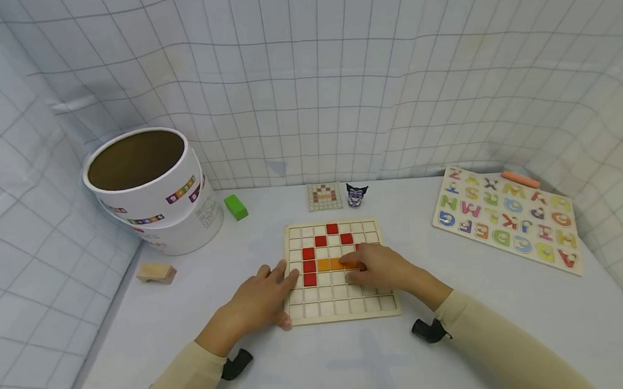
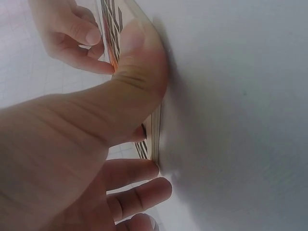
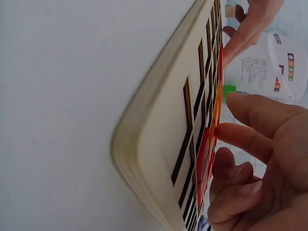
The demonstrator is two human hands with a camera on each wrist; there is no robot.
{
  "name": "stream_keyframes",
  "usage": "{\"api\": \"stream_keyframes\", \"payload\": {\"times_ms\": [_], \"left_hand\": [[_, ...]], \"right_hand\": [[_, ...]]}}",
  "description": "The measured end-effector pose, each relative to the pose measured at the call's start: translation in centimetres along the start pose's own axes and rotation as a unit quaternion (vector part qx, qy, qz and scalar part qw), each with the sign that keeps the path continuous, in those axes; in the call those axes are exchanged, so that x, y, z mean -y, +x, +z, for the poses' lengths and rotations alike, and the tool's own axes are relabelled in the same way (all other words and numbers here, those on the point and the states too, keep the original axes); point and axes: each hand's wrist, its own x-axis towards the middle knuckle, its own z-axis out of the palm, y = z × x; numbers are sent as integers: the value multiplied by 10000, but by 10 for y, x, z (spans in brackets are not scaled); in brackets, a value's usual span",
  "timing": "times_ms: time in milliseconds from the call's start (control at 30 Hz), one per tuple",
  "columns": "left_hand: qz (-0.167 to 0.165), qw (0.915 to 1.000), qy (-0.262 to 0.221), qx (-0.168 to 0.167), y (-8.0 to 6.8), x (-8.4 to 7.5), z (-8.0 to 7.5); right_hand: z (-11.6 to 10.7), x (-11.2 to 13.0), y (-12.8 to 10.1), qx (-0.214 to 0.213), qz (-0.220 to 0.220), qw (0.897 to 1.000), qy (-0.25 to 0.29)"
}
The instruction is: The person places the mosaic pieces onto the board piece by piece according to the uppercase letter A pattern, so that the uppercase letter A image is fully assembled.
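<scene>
**Both hands on grid board, orange tile going in**

White worktop [image 1: 136, 327] carries all. Big white tub [image 1: 151, 190] at far left corner, open, out of the way. Alphabet puzzle [image 1: 505, 220] lies flat toward right edge, well apart. Wooden grid board [image 1: 338, 271] sits near the front edge, centre, red tiles [image 1: 309, 267] partly filling cells. Left hand [image 1: 259, 300] rests on board's left edge, fingers straight and loosely spread, thumb pressing the front edge, likely to stop it sliding. Right hand [image 1: 384, 268] over board's right part, fingers curled, tips touching orange tile [image 1: 331, 264] in the middle row, apparently seating it. Small pattern card [image 1: 325, 196], figurine [image 1: 356, 195], green block [image 1: 236, 207] along far edge; wood block [image 1: 156, 273] at left edge.
</scene>
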Motion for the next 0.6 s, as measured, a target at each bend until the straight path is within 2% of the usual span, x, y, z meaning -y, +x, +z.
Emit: {"api": "stream_keyframes", "payload": {"times_ms": [200,333,433,600], "left_hand": [[-32,10000,5,39,-1,0,-1],[1,10000,26,14,-1,0,0],[55,10000,27,-4,0,-1,0],[36,10000,36,8,1,-3,0]], "right_hand": [[2,10,6,-62,-254,9995,-196],[5,16,10,248,-266,9988,-329],[6,15,10,334,-164,9989,-269],[-1,2,2,46,-78,9999,104]]}}
